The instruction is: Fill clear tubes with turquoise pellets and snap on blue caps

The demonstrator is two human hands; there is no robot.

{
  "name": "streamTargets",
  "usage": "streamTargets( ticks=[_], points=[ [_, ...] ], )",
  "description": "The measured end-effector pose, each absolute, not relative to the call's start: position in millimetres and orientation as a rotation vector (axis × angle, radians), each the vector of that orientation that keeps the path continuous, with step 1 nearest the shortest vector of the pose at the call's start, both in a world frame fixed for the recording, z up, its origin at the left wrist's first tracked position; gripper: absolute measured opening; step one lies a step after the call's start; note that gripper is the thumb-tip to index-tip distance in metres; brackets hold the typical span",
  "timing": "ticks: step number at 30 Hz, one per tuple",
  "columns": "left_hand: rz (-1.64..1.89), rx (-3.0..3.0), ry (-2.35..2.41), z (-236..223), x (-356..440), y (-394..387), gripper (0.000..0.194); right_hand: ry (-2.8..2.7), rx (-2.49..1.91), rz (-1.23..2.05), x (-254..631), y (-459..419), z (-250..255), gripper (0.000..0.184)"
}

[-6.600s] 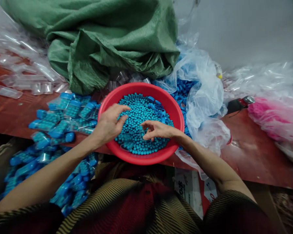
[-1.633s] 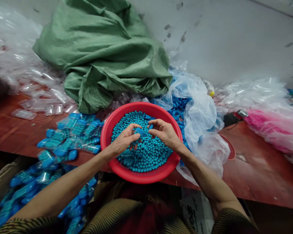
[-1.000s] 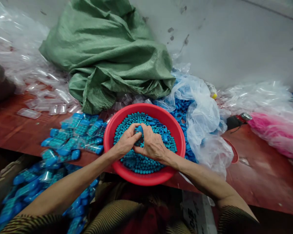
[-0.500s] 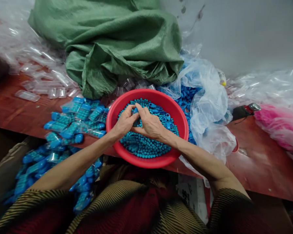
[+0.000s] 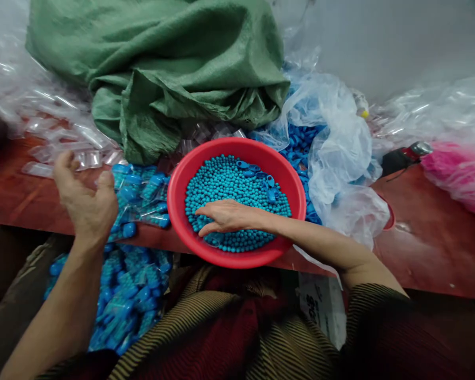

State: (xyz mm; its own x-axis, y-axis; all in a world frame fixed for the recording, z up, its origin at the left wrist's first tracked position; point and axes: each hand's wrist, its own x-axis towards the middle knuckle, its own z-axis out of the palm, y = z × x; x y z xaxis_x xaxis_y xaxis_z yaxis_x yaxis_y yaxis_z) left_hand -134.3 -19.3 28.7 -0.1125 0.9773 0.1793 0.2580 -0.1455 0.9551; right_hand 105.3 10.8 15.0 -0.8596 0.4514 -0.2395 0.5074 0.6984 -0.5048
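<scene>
A red plastic basin (image 5: 175, 179) is largely filled with small turquoise beads (image 5: 209, 182). My right hand (image 5: 229, 216) is low over the beads, its fingers pointing left and apart, nothing visible in them. Just below its fingertips, a clear plastic container (image 5: 214, 239) lies partly among the beads. Several blue caps (image 5: 257, 171) rest on the beads at the basin's upper right. Away to the left, my left hand (image 5: 85, 203) is raised with thumb and fingers spread. It is close to empty clear containers (image 5: 91, 158) and to bead-filled containers with blue caps (image 5: 150, 184).
A large green sack (image 5: 174, 68) slumps behind the basin. To the right, a clear plastic bag (image 5: 334, 153) holds blue caps (image 5: 301, 145). More filled containers (image 5: 126, 295) are piled below the edge of the red table (image 5: 423, 232). Pink plastic (image 5: 459, 169) lies at far right.
My hands were together over the basin around a small blue piece. My left hand has moved left, out of the basin, and shows nothing in it. My right hand has lowered and its fingers have spread.
</scene>
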Motion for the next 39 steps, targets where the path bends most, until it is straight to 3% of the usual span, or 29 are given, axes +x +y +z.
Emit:
streamTargets(
  ticks=[6, 12, 16, 21, 26, 30, 33, 39],
  points=[
    [1.286, 1.572, 1.525, 32, -84, -16, 0.031, 2.805, 0.733, -1.019, 106, 23, -3, 0.026],
    [0.921, 1.523, 1.331, 19, -53, 2, 0.045, 2.806, 1.169, -1.647, 140, 33, 4, 0.032],
    [0.688, 1.345, 1.028, 19, -35, 8, 0.045, 2.653, 1.195, -2.196, 156, 29, 9, 0.037],
    [0.697, 1.115, 0.884, 15, -19, 9, 0.040, 2.518, 1.301, -2.380, 155, 25, 6, 0.027],
    [0.762, 1.049, 1.031, 11, -9, 16, 0.045, 2.732, 1.508, -1.895, 167, 40, 15, 0.026],
    [0.855, 1.119, 1.296, 10, -8, 19, 0.040, 2.883, 1.783, -0.950, 204, 53, 38, 0.025],
    [0.882, 1.090, 1.360, 11, -10, 18, 0.036, 2.603, 1.749, -0.397, 224, 50, 51, 0.025],
    [0.692, 0.988, 1.153, 14, -10, 12, 0.033, 2.188, 1.592, -0.111, 209, 30, 32, 0.033]
  ],
)
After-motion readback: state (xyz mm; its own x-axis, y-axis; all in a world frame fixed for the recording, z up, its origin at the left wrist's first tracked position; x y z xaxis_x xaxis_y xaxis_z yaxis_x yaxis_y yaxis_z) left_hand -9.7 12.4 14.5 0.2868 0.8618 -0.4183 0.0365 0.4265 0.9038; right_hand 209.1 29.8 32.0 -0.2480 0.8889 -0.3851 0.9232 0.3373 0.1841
